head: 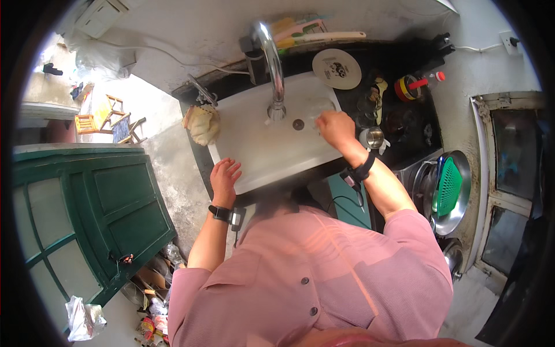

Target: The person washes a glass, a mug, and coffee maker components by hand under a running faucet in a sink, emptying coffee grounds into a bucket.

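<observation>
A white ceramic sink (pixel 260 152) lies before me, with a chrome gooseneck faucet (pixel 277 82) arching over it and a dark drain (pixel 298 124) in its basin. My left hand (pixel 225 175) is at the basin's near left corner, fingers spread and nothing in them. Over the right side of the basin, my right hand (pixel 338 130) has its fingers curled. Just beyond it is a see-through, bowl-like thing (pixel 324 104); whether the fingers grip it is hidden. A crumpled beige cloth (pixel 202 124) hangs at the left rim.
A white plate (pixel 337 68) overlaps the sink's far right corner. On the dark counter stand a metal cup (pixel 372 138), a peeler-like tool (pixel 380 99) and a clear bottle with a red cap (pixel 433 79). A green plastic basket (pixel 449 186) and metal pans hang at right. A green door (pixel 125 186) is left.
</observation>
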`<state>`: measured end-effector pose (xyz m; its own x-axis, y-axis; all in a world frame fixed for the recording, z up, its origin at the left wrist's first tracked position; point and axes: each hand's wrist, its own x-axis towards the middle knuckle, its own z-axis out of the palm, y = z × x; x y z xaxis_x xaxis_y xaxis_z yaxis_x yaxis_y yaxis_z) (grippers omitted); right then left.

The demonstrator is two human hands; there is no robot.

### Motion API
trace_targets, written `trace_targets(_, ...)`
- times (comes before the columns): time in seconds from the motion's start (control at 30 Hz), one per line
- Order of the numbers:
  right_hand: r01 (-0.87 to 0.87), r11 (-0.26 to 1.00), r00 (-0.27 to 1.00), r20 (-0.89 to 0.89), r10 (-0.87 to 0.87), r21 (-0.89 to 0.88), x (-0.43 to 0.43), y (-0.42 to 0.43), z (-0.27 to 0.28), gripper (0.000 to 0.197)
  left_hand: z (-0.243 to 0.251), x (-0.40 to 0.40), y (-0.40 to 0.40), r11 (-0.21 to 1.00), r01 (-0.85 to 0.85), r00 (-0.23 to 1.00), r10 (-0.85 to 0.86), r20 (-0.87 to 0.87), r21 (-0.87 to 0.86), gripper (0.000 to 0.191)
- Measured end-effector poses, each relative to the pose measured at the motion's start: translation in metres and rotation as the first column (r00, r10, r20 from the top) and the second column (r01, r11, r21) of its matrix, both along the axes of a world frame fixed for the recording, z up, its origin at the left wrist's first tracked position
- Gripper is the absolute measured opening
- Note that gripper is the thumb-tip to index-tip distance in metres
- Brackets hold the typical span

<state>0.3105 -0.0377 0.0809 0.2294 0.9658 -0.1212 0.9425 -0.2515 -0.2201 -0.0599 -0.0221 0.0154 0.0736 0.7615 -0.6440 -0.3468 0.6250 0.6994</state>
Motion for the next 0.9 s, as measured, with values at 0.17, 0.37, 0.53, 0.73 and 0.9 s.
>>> trace_targets(0.17, 0.756, 0.646, 0.177, -0.919, -0.352, -0.102, 0.035, -0.019, -0.066, 0.03, -0.002, 0.008, -0.002, 0.999, 0.028, 0.999, -0.028, -0.016, -0.017, 0.033)
trace_targets(0.37, 0.918, 0.34, -0.175, -0.977, -0.121, -0.206, 0.023, -0.006, -0.089, 0.026, -0.001, 0.013, 0.001, 0.998, 0.058, 0.998, -0.058, -0.011, 0.008, 0.033)
trace_targets(0.53, 0.918, 0.349, -0.188, -0.981, -0.038, -0.19, 0.035, 0.0, -0.114, 0.022, -0.003, 0.021, 0.001, 0.998, 0.059, 0.998, -0.059, -0.018, -0.002, 0.031)
trace_targets(0.73, 0.925, 0.26, -0.236, -0.955, -0.177, -0.276, 0.038, 0.002, -0.1, 0.024, -0.007, 0.018, -0.002, 0.999, 0.042, 0.999, -0.042, -0.02, -0.008, 0.03)
trace_targets(0.9, 0.914, 0.292, -0.217, -0.948, -0.232, -0.281, 0.04, -0.006, -0.102, 0.034, -0.01, 0.018, -0.003, 0.998, 0.052, 0.998, -0.052, -0.017, -0.025, 0.03)
